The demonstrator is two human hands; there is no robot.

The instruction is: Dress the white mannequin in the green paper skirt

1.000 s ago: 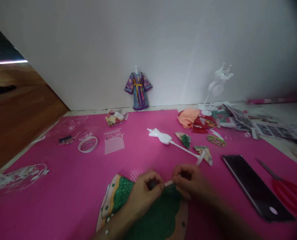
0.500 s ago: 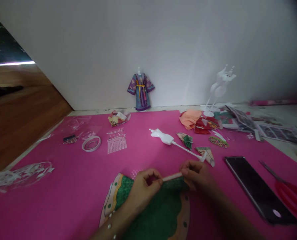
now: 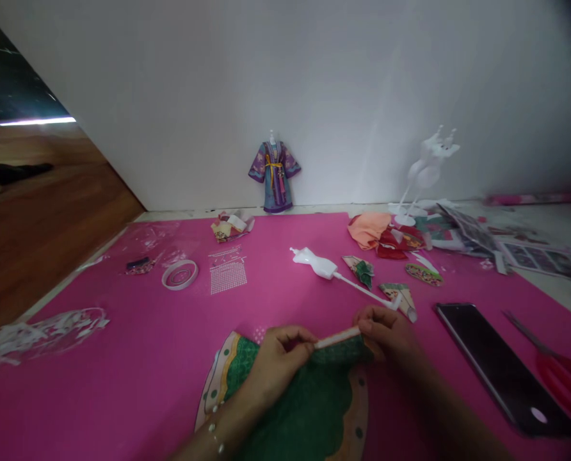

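A green doll skirt [image 3: 305, 410] with a cream, dotted, scalloped border is spread on the pink mat, its top edge lifted between my hands. My left hand [image 3: 280, 362] pinches that edge between thumb and fingers. At the other end of the pale waist strip, my right hand [image 3: 384, 333] grips the corner of the cloth. Just beyond my right hand lies a white mini mannequin [image 3: 317, 262] on its side, its stand rod pointing towards my fingers. My left forearm covers part of the skirt.
A dark phone [image 3: 501, 365] and red-handled scissors [image 3: 554, 365] lie at the right. Further back are a roll of tape [image 3: 180, 275], a bead sheet [image 3: 228, 277], fabric scraps [image 3: 369, 229], a robed doll form [image 3: 274, 176] and standing mannequins [image 3: 427, 160]. A wall [image 3: 194, 96] rises behind.
My right hand has shifted slightly right with its end of the cloth, so a little more of the pale strip shows between my hands. The whole view has also drifted slightly.
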